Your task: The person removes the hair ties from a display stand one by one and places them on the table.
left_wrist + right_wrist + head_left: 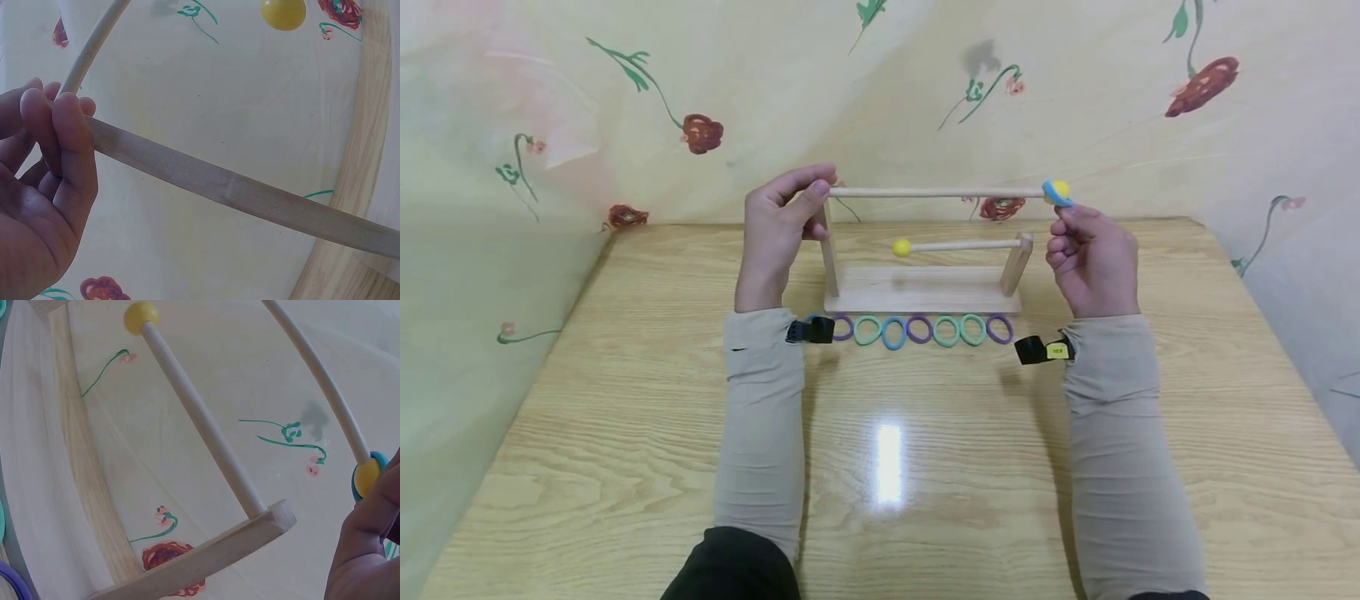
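A wooden stand has a tall left post and a short right post. From the tall post's top a long rod reaches right to a yellow ball. The short post bears a shorter rod pointing left, tipped with another yellow ball. My left hand grips the tall post's top, where the long rod joins. With thumb and fingertips, my right hand pinches a blue ring, which sits around the long rod's ball. Part of the ring is hidden by the fingers.
Several purple, green and blue rings, among them a green ring, lie in a row along the stand's front edge. They rest on a wood-grain table. A flowered wall covering rises behind and beside the table.
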Demonstrator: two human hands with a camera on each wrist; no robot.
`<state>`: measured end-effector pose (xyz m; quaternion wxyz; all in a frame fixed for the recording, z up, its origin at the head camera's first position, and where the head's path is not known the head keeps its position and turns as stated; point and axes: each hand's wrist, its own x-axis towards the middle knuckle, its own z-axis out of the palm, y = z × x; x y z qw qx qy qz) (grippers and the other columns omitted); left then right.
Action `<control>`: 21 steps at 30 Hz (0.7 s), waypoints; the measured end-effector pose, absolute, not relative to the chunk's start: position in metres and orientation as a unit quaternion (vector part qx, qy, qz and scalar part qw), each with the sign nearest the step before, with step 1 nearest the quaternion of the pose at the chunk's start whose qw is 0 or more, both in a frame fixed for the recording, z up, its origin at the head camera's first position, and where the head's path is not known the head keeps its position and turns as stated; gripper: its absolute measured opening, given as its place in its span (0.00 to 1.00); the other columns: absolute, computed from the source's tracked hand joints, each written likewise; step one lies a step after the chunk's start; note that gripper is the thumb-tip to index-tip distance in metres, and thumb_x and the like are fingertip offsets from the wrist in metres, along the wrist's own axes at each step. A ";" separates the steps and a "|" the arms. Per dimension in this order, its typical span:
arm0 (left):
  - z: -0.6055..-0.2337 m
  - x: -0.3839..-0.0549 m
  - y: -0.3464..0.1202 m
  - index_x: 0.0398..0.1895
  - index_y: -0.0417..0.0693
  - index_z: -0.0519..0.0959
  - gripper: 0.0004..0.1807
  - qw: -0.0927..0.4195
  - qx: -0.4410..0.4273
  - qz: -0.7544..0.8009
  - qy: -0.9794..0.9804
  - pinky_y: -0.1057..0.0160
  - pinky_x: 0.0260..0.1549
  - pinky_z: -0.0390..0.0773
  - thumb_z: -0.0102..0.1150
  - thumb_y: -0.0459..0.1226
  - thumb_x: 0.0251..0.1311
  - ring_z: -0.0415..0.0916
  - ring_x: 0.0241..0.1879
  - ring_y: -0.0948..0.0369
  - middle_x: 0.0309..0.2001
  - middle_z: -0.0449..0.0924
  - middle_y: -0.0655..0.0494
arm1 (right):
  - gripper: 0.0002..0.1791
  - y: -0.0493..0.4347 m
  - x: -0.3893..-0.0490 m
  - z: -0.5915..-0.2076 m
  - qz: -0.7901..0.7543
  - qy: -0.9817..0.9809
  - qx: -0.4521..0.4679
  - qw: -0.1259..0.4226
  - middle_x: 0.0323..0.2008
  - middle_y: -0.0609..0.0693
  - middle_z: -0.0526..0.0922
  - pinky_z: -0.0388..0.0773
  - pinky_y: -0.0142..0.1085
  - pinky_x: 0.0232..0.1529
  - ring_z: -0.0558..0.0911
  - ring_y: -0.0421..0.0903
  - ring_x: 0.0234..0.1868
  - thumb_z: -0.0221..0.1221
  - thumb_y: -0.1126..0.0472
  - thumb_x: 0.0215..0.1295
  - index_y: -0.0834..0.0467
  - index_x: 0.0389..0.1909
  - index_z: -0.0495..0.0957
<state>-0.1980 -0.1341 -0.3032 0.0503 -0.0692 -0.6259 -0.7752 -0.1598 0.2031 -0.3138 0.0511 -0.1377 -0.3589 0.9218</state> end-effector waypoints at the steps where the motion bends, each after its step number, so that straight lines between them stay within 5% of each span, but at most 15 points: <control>1: -0.303 -0.198 -0.134 0.48 0.39 0.87 0.10 0.050 -0.068 -0.774 -0.627 0.70 0.22 0.79 0.63 0.33 0.68 0.69 0.18 0.63 0.46 0.83 0.44 | 0.07 0.204 -0.160 -0.314 0.928 -0.343 -0.137 0.050 0.20 0.57 0.80 0.75 0.30 0.14 0.77 0.45 0.14 0.53 0.75 0.72 0.70 0.34 0.78; 10: -0.302 -0.198 -0.134 0.49 0.39 0.86 0.11 0.049 -0.066 -0.769 -0.634 0.70 0.23 0.80 0.64 0.34 0.68 0.69 0.19 0.63 0.45 0.84 0.46 | 0.03 0.218 -0.159 -0.316 0.958 -0.213 -0.178 0.070 0.21 0.57 0.79 0.74 0.33 0.15 0.76 0.48 0.16 0.57 0.74 0.70 0.69 0.36 0.78; 21: -0.303 -0.197 -0.135 0.50 0.40 0.86 0.11 0.046 -0.071 -0.770 -0.632 0.70 0.23 0.79 0.63 0.34 0.68 0.69 0.19 0.63 0.49 0.83 0.45 | 0.02 0.230 -0.136 -0.328 0.778 -0.605 -0.145 0.088 0.26 0.53 0.83 0.82 0.32 0.19 0.82 0.45 0.17 0.63 0.69 0.68 0.62 0.37 0.79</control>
